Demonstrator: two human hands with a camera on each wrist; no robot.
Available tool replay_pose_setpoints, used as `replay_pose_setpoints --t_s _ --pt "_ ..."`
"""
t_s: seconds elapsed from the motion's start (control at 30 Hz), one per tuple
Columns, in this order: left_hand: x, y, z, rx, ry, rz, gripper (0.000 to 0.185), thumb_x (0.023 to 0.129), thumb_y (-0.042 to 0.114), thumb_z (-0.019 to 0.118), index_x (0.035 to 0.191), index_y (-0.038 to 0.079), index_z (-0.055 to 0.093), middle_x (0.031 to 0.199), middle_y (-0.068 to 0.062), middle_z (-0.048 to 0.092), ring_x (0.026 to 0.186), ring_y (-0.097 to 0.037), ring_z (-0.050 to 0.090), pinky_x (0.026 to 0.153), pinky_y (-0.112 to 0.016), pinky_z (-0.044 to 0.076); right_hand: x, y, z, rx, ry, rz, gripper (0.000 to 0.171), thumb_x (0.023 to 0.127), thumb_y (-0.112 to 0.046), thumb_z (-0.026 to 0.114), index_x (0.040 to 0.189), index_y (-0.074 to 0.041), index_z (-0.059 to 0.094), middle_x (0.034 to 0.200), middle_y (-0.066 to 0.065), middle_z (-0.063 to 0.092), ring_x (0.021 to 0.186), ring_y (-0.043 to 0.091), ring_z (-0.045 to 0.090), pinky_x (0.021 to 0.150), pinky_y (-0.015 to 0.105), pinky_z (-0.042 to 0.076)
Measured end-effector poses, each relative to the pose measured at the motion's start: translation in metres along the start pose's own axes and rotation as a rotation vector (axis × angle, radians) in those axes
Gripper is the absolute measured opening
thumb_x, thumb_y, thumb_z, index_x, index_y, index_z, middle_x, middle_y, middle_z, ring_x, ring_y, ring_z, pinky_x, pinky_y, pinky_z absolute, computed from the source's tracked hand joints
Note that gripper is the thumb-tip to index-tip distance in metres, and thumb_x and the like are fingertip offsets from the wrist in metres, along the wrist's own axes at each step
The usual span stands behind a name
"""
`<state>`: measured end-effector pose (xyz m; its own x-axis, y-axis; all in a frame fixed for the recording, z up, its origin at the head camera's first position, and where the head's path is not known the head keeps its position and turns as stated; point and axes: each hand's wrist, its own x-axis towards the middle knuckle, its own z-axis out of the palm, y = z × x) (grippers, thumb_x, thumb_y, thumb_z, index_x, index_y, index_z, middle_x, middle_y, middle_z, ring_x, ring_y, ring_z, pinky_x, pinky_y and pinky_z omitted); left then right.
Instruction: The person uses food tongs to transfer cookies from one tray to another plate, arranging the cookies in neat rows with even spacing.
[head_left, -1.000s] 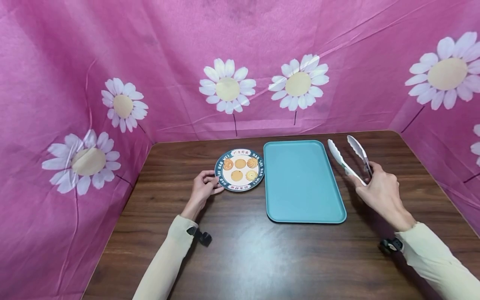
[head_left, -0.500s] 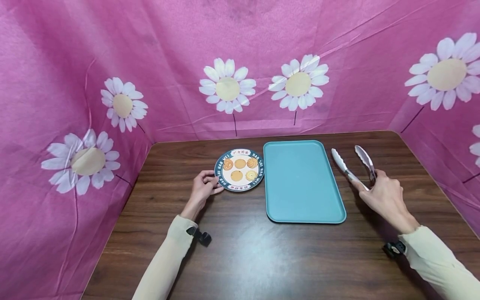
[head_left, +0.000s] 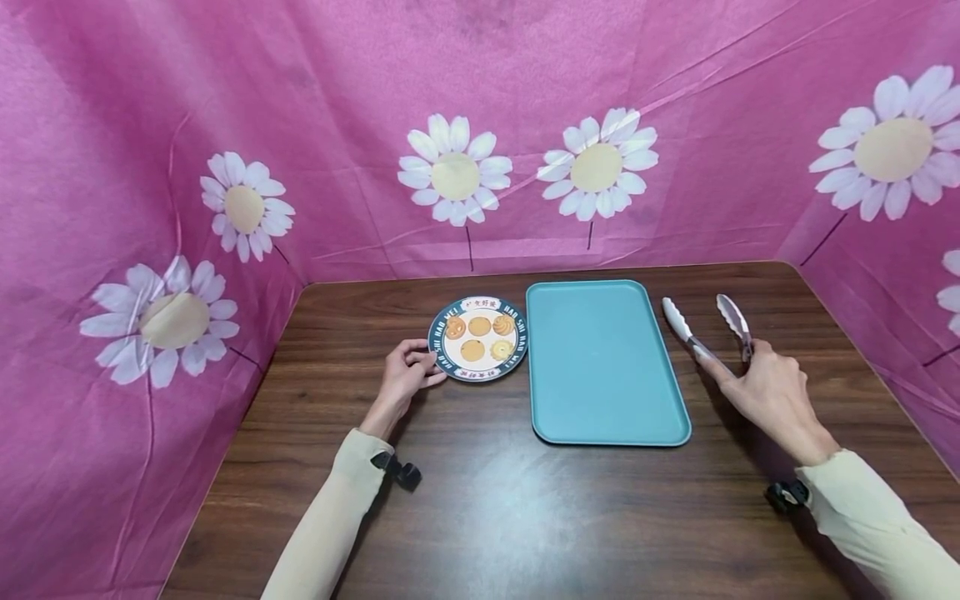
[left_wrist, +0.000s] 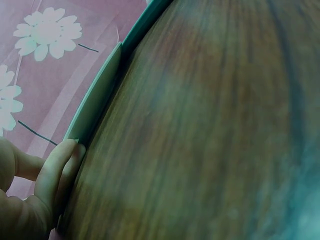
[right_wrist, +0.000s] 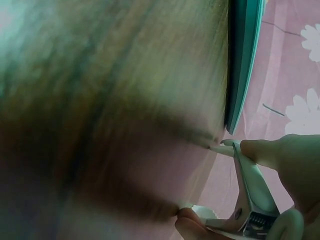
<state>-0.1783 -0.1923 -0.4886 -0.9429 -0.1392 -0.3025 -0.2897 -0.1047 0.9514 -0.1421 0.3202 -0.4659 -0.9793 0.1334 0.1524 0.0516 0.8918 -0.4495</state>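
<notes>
In the head view my left hand [head_left: 405, 380] pinches the left rim of a round plate [head_left: 461, 370] with a dark teal border, lettering and several cookie shapes on its white face. The left wrist view shows the fingertips at the edge of the plate [left_wrist: 95, 97], which is seen side-on. On the right, my right hand [head_left: 768, 392] grips metal serving tongs [head_left: 733, 318], their scalloped ends spread apart and pointing away from me. From the right wrist, the tongs [right_wrist: 254, 187] show between thumb and fingers, partly hidden by the hand.
A flat teal tray [head_left: 607, 367] lies between the hands, right beside the plate, nothing on it. All stand on a dark wood-grain table [head_left: 450, 500]. Pink cloth [head_left: 360, 125] printed with white daisies hangs behind and along both sides.
My right hand has drawn the tongs slightly back and to the right, and their ends have spread wider. The left hand and plate have hardly moved.
</notes>
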Motion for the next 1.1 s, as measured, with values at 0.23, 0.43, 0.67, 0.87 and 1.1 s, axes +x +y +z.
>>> replay_pose_setpoints --t_s 0.23,0.43,0.67,0.87,1.1 --pt "0.001 0.000 -0.001 0.002 0.009 -0.011 0.036 0.101 -0.007 0.056 0.137 -0.008 0.048 0.095 -0.008 0.060 0.070 -0.010 0.070 0.070 -0.024 0.069 0.003 -0.004 -0.003 -0.004 -0.048 0.016 0.094 0.095 -0.062 0.066 0.137 0.019 0.043 0.114 0.053 0.056 0.098 0.073 0.055 0.068 0.078 0.045" --pt "-0.002 0.002 -0.004 0.006 -0.003 -0.024 0.036 0.103 0.000 0.058 0.137 -0.009 0.047 0.097 -0.008 0.063 0.071 -0.011 0.072 0.073 -0.026 0.070 -0.002 -0.006 -0.003 -0.018 -0.036 0.038 0.088 0.093 -0.067 0.064 0.134 0.009 0.047 0.111 0.046 0.060 0.092 0.070 0.057 0.053 0.067 0.046" --pt "-0.007 0.007 -0.009 0.078 -0.018 -0.047 0.039 0.104 0.006 0.061 0.137 -0.008 0.049 0.103 -0.013 0.068 0.074 -0.011 0.073 0.075 -0.024 0.070 -0.009 -0.016 -0.005 -0.025 0.069 -0.025 0.080 0.093 -0.060 0.069 0.136 0.004 0.049 0.114 0.037 0.059 0.095 0.067 0.053 0.049 0.067 0.041" --pt "-0.016 0.008 -0.015 0.253 -0.044 0.031 0.041 0.103 0.010 0.064 0.137 -0.009 0.051 0.116 -0.027 0.068 0.081 -0.018 0.075 0.079 -0.028 0.070 -0.013 -0.030 -0.008 0.046 0.152 -0.194 0.077 0.094 -0.039 0.076 0.151 0.003 0.044 0.136 0.036 0.056 0.114 0.066 0.047 0.081 0.082 0.042" --pt "-0.034 0.017 -0.020 0.760 0.041 0.315 0.050 0.098 0.023 0.072 0.139 0.001 0.056 0.125 -0.024 0.068 0.107 -0.035 0.070 0.097 -0.046 0.063 -0.021 -0.050 -0.009 0.100 0.187 -0.351 0.078 0.085 -0.026 0.085 0.146 0.007 0.049 0.142 0.038 0.054 0.120 0.062 0.050 0.098 0.073 0.042"
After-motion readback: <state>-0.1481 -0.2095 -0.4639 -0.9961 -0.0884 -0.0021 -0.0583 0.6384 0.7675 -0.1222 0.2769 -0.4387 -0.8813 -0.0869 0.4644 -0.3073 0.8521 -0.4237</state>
